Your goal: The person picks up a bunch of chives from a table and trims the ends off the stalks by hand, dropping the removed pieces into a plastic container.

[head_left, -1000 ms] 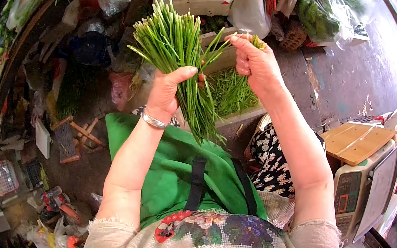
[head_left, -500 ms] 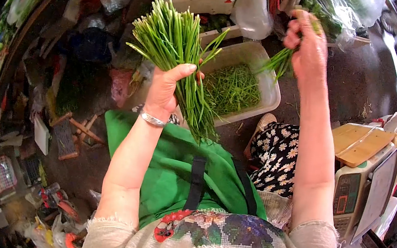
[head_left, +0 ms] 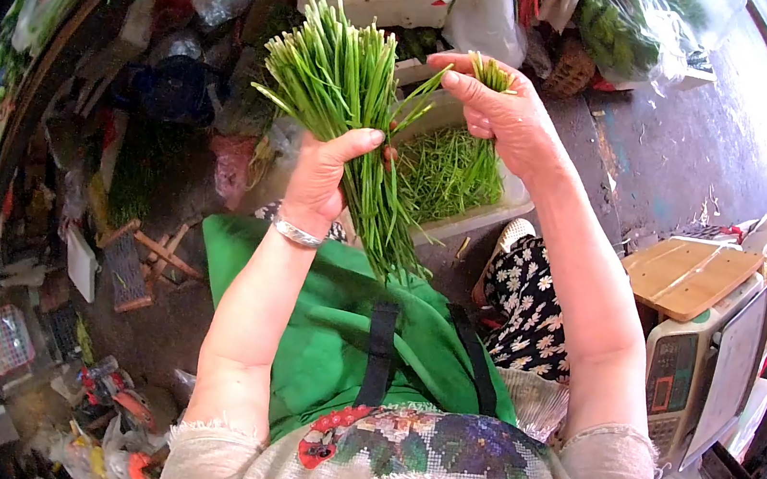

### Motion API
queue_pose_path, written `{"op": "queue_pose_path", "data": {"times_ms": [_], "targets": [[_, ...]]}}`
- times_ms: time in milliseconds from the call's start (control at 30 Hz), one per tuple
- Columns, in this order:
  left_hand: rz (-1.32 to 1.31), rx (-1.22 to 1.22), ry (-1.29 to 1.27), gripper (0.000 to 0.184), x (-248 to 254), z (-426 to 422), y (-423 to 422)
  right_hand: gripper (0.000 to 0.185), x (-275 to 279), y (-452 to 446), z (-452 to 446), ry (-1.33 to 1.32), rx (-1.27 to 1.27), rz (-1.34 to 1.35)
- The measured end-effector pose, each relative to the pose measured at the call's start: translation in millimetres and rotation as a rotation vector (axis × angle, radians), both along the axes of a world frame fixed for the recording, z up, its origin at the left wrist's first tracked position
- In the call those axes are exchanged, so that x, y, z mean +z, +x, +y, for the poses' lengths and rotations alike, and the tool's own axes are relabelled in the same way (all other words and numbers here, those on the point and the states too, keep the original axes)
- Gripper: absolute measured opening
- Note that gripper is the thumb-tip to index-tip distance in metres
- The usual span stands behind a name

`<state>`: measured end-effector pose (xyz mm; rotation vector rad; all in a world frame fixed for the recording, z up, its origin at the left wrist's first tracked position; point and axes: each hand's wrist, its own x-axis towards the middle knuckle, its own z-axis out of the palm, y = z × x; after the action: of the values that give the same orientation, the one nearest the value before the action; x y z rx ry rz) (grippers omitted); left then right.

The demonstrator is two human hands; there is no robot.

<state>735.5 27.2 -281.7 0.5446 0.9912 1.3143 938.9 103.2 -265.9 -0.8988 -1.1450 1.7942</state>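
My left hand [head_left: 323, 171] is closed around a thick bunch of green chives [head_left: 345, 75], cut ends up and leaf tips hanging over my green apron [head_left: 325, 319]. Close by on the right, my right hand [head_left: 513, 126] has a smaller bunch of chives [head_left: 492, 74] tucked in its curled fingers. Its thumb and forefinger reach to a stalk that sticks out sideways from the big bunch; whether they pinch it is hard to make out. Below both hands stands a pale plastic tub [head_left: 513, 195] with loose green chive pieces [head_left: 445, 175] in it.
A weighing scale [head_left: 678, 361] with a wooden board [head_left: 691, 278] on top stands to the right. Bagged greens [head_left: 613, 37] lie at the upper right. A white crate [head_left: 399, 7] is beyond the tub, and a small wooden stool [head_left: 149, 257] is on the left floor.
My right hand has come from the upper right, down and left, to beside the big bunch, still with the small bunch in it. My left hand has barely moved.
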Motion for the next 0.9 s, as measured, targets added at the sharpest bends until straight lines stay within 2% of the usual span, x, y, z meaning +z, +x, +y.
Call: {"op": "queue_pose_path", "data": {"times_ms": [67, 167, 200, 233, 267, 333, 400, 500, 567, 667, 800, 900], "targets": [[0.046, -0.027, 0.041, 0.04, -1, -1, 2, 0.017, 0, -2, -4, -0.097, 0.038, 0.123], [-0.009, -0.105, 0.024, 0.04, 6, -3, 3, 0.02, -11, 2, 4, -0.139, 0.065, 0.217], [-0.028, -0.141, 0.008, 0.039, 6, -2, 0, 0.024, -9, 3, 6, 0.015, -0.036, 0.081], [-0.028, -0.141, 0.008, 0.039, 6, -3, 0, 0.021, -9, 8, 12, 0.084, -0.129, 0.122], [-0.039, -0.144, 0.018, 0.038, 8, -3, 0, 0.022, -6, 12, 16, 0.017, -0.217, 0.248], [-0.085, -0.144, 0.028, 0.037, 4, -2, 0, 0.023, -9, 31, 28, 0.018, -0.247, 0.325], [-0.132, -0.152, 0.008, 0.037, 2, -4, 1, 0.024, -8, 35, 31, 0.036, -0.247, 0.248], [-0.123, -0.201, -0.023, 0.039, 7, -6, 1, 0.023, 1, 17, 13, 0.022, -0.218, -0.087], [-0.038, -0.266, 0.012, 0.041, 6, -5, 0, 0.019, -4, 2, 5, -0.104, -0.129, -0.113], [-0.033, -0.286, 0.014, 0.045, 3, -6, 3, 0.015, -23, -8, 6, -0.27, 0.024, 0.037], [-0.029, -0.269, -0.017, 0.042, 1, -5, 4, 0.012, -22, -8, 3, -0.272, -0.075, 0.155], [0.043, -0.165, -0.071, 0.035, 3, -1, 1, 0.011, -21, -3, 7, -0.102, -0.19, -0.103]]}}
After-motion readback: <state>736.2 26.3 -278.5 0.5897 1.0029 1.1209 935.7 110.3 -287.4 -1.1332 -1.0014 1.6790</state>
